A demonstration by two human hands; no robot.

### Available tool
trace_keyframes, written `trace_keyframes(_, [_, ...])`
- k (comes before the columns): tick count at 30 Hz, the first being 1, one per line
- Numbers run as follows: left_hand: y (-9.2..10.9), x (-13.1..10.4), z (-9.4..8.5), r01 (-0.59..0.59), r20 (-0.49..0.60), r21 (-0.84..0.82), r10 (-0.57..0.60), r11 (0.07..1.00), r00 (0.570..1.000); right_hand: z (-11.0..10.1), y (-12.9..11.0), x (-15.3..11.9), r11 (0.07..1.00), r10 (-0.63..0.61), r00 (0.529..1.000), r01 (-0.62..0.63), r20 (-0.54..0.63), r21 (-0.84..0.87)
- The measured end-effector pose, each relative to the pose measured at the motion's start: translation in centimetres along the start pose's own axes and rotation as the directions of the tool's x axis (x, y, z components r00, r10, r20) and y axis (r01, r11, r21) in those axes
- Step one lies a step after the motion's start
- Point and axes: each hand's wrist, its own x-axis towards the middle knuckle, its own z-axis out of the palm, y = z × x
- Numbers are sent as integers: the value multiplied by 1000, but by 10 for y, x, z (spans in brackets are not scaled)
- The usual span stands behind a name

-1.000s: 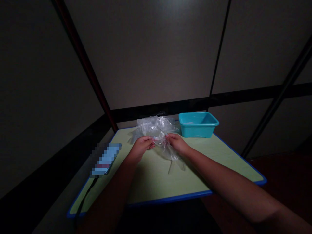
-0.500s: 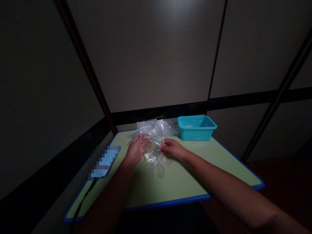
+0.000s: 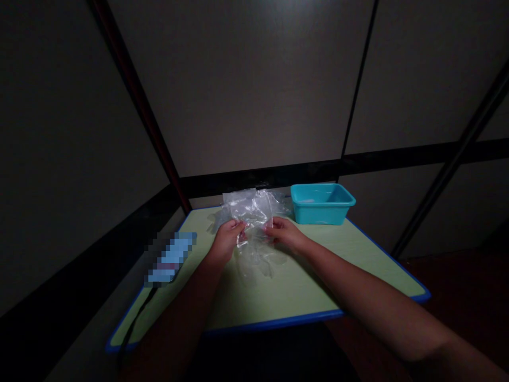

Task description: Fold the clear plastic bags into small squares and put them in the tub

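Observation:
My left hand [image 3: 227,240] pinches the left edge of a thin, clear plastic glove [image 3: 258,259], thumb on top. Its opposite edge is between the thumb and fingers of my right hand [image 3: 287,233]. Finger-shaped lobes of the glove hang toward me over the table. Just beyond my hands lies a heap of crumpled clear plastic [image 3: 243,202], shiny and see-through, and where the held glove ends and the heap begins is hard to make out.
A turquoise plastic basin [image 3: 321,214] stands at the back right of the pale green table [image 3: 314,286], which has a blue rim. On the left lies a blurred-out phone [image 3: 173,258] with a black cable [image 3: 137,318]. Dark panelled walls [image 3: 254,90] rise behind.
My left hand, open with fingers spread before, has closed on the glove's edge. The plastic between my hands is now lifted and stretched wider.

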Motion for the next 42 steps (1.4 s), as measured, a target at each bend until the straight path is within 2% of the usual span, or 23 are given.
trace_keyframes(3, [-1,2,-3,-28,-38,4,28,1000,999,-2,8,4,997,-63,998,63,9,-36])
trace_keyframes(6, [0,5,-6,-27,-80,-9,26,1000,996,-3,10,7,998,-68,998,68,-13,-6])
trace_keyframes(10, [4,4,-7,73,-142,-65,-81,995,987,-3,7,7,998,-45,998,48,-52,42])
trace_keyframes(13, [3,0,-3,181,-72,-25,-183,983,981,-2,6,7,999,-4,998,7,-66,51])
trace_keyframes(16, [0,-2,-1,216,16,45,-217,975,976,-1,5,6,994,46,998,-42,-34,103])
trace_keyframes(23, [4,5,-11,180,-47,-45,-182,983,982,-1,-2,4,977,128,990,-116,-56,176])
trace_keyframes(26, [7,7,-15,122,-130,-86,-132,989,983,-1,-4,1,973,137,988,-147,64,180])
trace_keyframes(29, [8,8,-16,61,-226,-38,-68,997,972,0,-5,-2,973,136,969,-170,207,156])
trace_keyframes(32, [9,7,-15,32,-262,78,-11,996,965,-1,-6,-1,965,182,963,-214,199,152])
trace_keyframes(34, [9,5,-13,55,-205,149,-24,987,978,-4,-7,0,962,213,971,-228,108,151])
trace_keyframes(37, [9,0,-8,89,-28,241,-84,966,996,-7,-8,1,973,208,978,-207,-7,101])
trace_keyframes(42, [6,-5,-6,128,192,316,-195,940,962,-6,-6,-1,985,173,984,-174,36,6])
